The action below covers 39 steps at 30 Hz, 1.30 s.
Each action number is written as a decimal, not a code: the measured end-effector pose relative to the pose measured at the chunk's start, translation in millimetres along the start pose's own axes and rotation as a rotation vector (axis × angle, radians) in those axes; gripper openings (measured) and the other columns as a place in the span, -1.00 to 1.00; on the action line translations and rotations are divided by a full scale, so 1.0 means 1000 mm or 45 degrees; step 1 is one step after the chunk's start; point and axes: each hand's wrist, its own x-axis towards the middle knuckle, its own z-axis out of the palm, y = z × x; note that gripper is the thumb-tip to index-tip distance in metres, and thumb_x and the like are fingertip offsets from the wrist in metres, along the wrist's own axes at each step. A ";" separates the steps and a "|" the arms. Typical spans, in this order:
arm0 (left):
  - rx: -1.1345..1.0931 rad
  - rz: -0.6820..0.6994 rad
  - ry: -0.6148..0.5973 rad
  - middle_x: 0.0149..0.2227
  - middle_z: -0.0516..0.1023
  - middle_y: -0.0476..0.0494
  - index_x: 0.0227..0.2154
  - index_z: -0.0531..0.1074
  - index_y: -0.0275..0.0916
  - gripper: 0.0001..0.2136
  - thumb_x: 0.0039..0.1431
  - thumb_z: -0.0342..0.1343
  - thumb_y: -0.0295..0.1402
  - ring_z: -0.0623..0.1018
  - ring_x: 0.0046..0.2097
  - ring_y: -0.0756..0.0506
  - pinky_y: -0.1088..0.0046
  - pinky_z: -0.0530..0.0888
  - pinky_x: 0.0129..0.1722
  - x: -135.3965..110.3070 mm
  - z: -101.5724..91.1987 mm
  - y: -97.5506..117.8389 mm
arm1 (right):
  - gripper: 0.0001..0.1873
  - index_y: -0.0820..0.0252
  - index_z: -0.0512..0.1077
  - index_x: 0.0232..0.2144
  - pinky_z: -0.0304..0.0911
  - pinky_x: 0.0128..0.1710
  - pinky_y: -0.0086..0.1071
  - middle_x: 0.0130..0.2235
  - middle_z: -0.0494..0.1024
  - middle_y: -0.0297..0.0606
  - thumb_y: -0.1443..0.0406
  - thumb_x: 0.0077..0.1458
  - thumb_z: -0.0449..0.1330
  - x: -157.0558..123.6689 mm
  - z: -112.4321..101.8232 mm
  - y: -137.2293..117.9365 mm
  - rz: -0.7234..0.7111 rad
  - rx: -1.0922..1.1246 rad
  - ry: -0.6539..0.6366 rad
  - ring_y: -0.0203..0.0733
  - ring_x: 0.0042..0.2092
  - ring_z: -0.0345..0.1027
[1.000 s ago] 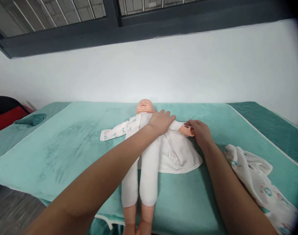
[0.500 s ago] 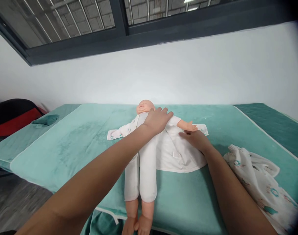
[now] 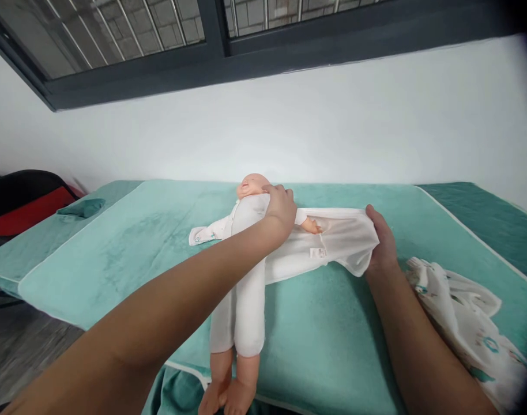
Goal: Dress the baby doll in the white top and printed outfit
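Observation:
A baby doll (image 3: 246, 253) lies on its back on a teal padded mat (image 3: 129, 248), head toward the wall, legs over the near edge. My left hand (image 3: 279, 208) rests curled on the doll's chest and shoulder, just below its chin. My right hand (image 3: 381, 241) grips the edge of a white garment (image 3: 332, 245), lifted and stretched out to the right of the doll. The doll's bare arm (image 3: 310, 226) shows beside the cloth. Its other arm wears a patterned sleeve (image 3: 207, 233).
A crumpled white patterned cloth (image 3: 462, 323) lies on the mat at the right, by my right forearm. A small teal folded cloth (image 3: 81, 207) sits far left. A red and black object (image 3: 21, 202) lies beyond the mat's left edge. The wall and a window are behind.
My right hand has taken hold of the white garment's edge and pulled it up and out to the right. My left hand curled on the doll's chest; the doll tilted slightly.

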 end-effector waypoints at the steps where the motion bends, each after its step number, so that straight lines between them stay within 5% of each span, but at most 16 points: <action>1: -0.037 -0.020 -0.001 0.05 0.41 -0.36 -0.08 0.55 -0.22 -0.68 0.07 0.19 -0.47 0.32 0.10 -0.46 -0.21 0.21 0.10 0.002 0.001 0.003 | -0.57 0.13 0.41 -0.41 0.48 -0.21 -0.20 -0.44 0.58 -0.21 -0.11 0.08 0.20 -0.005 0.003 -0.001 0.058 0.005 -0.048 0.06 -0.20 0.54; 3: -0.181 -0.041 0.007 0.07 0.39 -0.38 -0.01 0.51 -0.24 -0.65 0.12 0.12 -0.50 0.29 0.12 -0.45 -0.19 0.23 0.09 0.006 0.005 0.008 | -0.51 0.13 0.46 -0.32 0.48 -0.17 -0.18 -0.36 0.61 -0.19 -0.16 0.12 0.15 -0.012 0.007 0.000 0.125 -0.012 -0.143 0.07 -0.15 0.55; 6: -0.450 -0.033 0.009 0.11 0.36 -0.39 0.09 0.42 -0.27 -0.58 0.13 0.08 -0.51 0.28 0.15 -0.40 -0.10 0.30 0.06 0.010 0.012 0.012 | -0.61 0.06 0.47 -0.19 0.48 -0.16 -0.18 -0.26 0.62 -0.26 -0.07 0.12 0.23 -0.014 0.009 0.004 -0.030 -0.081 -0.222 0.02 -0.16 0.55; 9: -0.766 0.049 0.004 0.19 0.31 -0.27 0.17 0.33 -0.07 -0.44 0.06 0.18 -0.40 0.35 0.13 -0.34 -0.06 0.31 0.07 0.011 0.021 0.009 | -0.59 0.02 0.46 -0.07 0.47 -0.21 -0.24 -0.19 0.62 -0.30 0.11 0.02 0.38 -0.009 0.010 0.010 -0.115 -0.186 -0.362 -0.05 -0.19 0.55; 11: -1.042 0.160 0.069 0.16 0.37 -0.14 0.07 0.40 0.01 -0.53 0.04 0.17 -0.36 0.42 0.07 -0.25 0.06 0.35 0.05 0.010 0.023 0.003 | -0.51 0.03 0.45 -0.02 0.44 -0.25 -0.31 -0.13 0.60 -0.28 0.18 -0.03 0.42 -0.007 0.013 0.014 -0.068 -0.263 -0.489 -0.08 -0.17 0.53; 14: -1.429 0.235 0.176 -0.14 0.56 -0.06 -0.22 0.47 -0.14 -0.80 0.11 0.03 -0.41 0.50 -0.17 -0.10 0.33 0.41 -0.19 0.002 0.022 -0.011 | -0.47 0.00 0.45 0.03 0.39 -0.27 -0.37 -0.07 0.58 -0.27 0.24 -0.02 0.43 -0.012 0.023 0.022 -0.041 -0.332 -0.623 -0.12 -0.14 0.51; 17: -1.551 0.128 0.385 -0.33 0.55 -0.04 -0.34 0.43 -0.19 -0.82 0.07 -0.04 -0.51 0.48 -0.27 -0.07 0.39 0.39 -0.27 -0.008 0.024 -0.033 | -0.46 0.00 0.45 0.06 0.37 -0.24 -0.37 -0.12 0.57 -0.28 0.24 0.00 0.42 -0.021 0.031 0.029 -0.003 -0.397 -0.785 -0.17 -0.18 0.48; 22: -1.426 -0.266 0.655 -0.28 0.51 -0.10 -0.45 0.37 -0.20 -0.82 0.00 -0.05 -0.60 0.45 -0.14 -0.11 0.35 0.40 -0.14 -0.025 0.047 -0.067 | -0.44 0.06 0.40 0.12 0.35 -0.25 -0.26 -0.12 0.55 -0.16 0.16 0.07 0.37 -0.027 0.032 0.037 0.127 -0.454 -1.196 -0.15 -0.25 0.44; 30: -1.555 -0.689 0.607 -0.23 0.49 -0.09 -0.32 0.36 -0.18 -0.91 0.17 -0.01 -0.48 0.49 -0.16 -0.10 0.32 0.44 -0.08 -0.084 0.117 -0.082 | -0.71 0.07 0.51 -0.06 0.29 -0.24 -0.34 -0.21 0.50 -0.24 0.15 0.19 0.26 -0.017 0.030 0.038 -0.037 -0.403 -0.779 -0.23 -0.27 0.35; 35: -1.237 -0.605 0.499 -0.11 0.51 -0.15 -0.15 0.42 -0.16 -0.78 0.23 -0.04 -0.50 0.49 -0.03 -0.18 0.26 0.45 -0.02 -0.141 0.179 -0.081 | -0.70 0.17 0.53 -0.25 0.26 -0.32 -0.41 -0.31 0.53 -0.28 0.06 0.13 0.30 -0.003 0.024 0.051 -0.070 -0.619 -0.362 -0.29 -0.35 0.35; 39: -1.167 -0.740 0.566 0.05 0.43 -0.24 0.07 0.36 -0.14 -0.62 0.20 -0.01 -0.50 0.42 0.08 -0.26 0.16 0.40 0.09 -0.159 0.195 -0.078 | -0.58 0.20 0.50 -0.28 0.25 -0.41 -0.41 -0.37 0.57 -0.24 -0.03 0.03 0.32 0.007 0.020 0.063 -0.100 -0.843 -0.020 -0.23 -0.39 0.42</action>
